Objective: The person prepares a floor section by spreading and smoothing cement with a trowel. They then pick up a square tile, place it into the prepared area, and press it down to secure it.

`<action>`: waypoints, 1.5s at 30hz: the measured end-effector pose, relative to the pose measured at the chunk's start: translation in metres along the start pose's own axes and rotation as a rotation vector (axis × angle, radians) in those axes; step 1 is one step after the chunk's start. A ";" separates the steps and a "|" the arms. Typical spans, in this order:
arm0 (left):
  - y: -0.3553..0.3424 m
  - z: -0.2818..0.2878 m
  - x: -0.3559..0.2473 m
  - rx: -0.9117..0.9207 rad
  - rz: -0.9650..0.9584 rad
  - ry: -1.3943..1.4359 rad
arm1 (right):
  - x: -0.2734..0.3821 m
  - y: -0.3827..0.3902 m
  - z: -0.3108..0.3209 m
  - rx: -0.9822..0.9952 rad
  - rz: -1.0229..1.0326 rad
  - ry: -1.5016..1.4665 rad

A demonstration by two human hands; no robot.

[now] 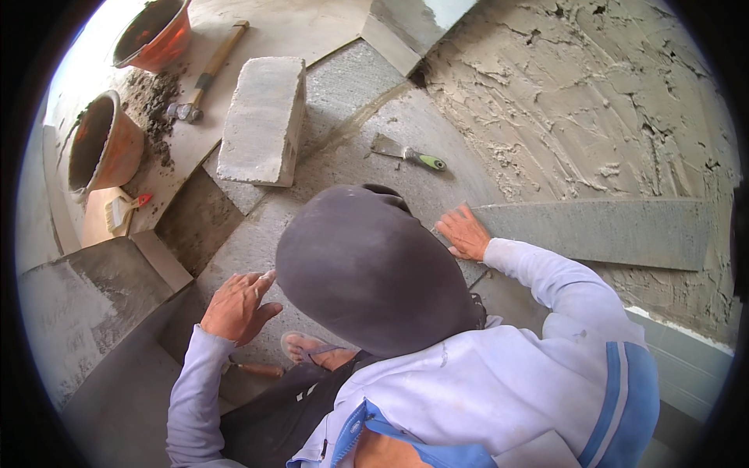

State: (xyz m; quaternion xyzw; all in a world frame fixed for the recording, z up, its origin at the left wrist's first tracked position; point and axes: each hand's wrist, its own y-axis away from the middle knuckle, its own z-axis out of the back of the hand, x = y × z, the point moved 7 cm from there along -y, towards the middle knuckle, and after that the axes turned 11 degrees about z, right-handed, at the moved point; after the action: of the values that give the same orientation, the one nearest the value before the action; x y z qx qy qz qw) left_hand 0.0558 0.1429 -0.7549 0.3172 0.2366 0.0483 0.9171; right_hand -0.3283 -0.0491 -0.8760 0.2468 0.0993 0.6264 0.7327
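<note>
My right hand [463, 232] rests at the near end of a long grey tile strip [601, 228], its fingers laid out over that end and touching it. The strip lies against a bed of rough wet mortar [546, 93]. My left hand [240, 308] is open over the grey floor to the left, thumb apart from the fingers, with nothing in it. Beyond the right hand, a putty knife [411, 153] with a green and black handle lies flat. A dark cap [374, 269] hides the floor between the two hands.
A pale concrete block [261, 121] stands at the upper left. Past it lie a wooden-handled hammer [209, 74], two orange buckets [129, 148] and a paintbrush [121, 209]. A wooden-handled tool [257, 369] lies beside a sandalled foot [320, 351]. Grey slabs [90, 300] border the left.
</note>
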 end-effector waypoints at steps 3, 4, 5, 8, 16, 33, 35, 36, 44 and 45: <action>0.001 -0.008 0.003 0.060 0.034 -0.015 | 0.016 0.014 -0.005 -0.133 -0.019 -0.029; 0.003 -0.011 0.004 0.076 0.045 -0.022 | 0.018 0.024 -0.014 -0.144 -0.111 -0.083; 0.003 -0.011 0.004 0.063 0.036 -0.014 | 0.023 0.036 -0.018 -0.236 -0.175 -0.130; 0.004 -0.012 0.004 0.026 0.012 0.004 | 0.035 0.088 -0.061 -0.429 -0.628 -0.524; -0.012 -0.020 -0.005 0.105 -0.065 0.035 | 0.047 0.156 -0.145 -0.364 -1.206 -0.627; -0.012 -0.027 0.009 0.119 -0.009 0.072 | 0.015 0.151 -0.156 -0.237 -1.333 -0.750; -0.012 -0.030 0.008 0.113 -0.028 0.062 | 0.014 0.151 -0.157 -0.221 -1.316 -0.748; -0.012 -0.032 0.009 0.114 -0.031 0.049 | 0.014 0.152 -0.158 -0.214 -1.303 -0.748; -0.014 -0.046 0.009 0.151 -0.027 0.040 | 0.019 0.170 -0.173 -0.078 -0.959 -0.766; -0.015 -0.045 0.009 0.147 -0.032 0.035 | 0.025 0.168 -0.166 -0.050 -0.844 -0.772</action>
State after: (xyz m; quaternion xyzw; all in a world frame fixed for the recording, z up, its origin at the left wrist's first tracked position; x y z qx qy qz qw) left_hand 0.0425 0.1583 -0.7982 0.3789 0.2606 0.0220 0.8877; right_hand -0.5447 0.0303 -0.9333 0.3794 -0.1004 0.1460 0.9081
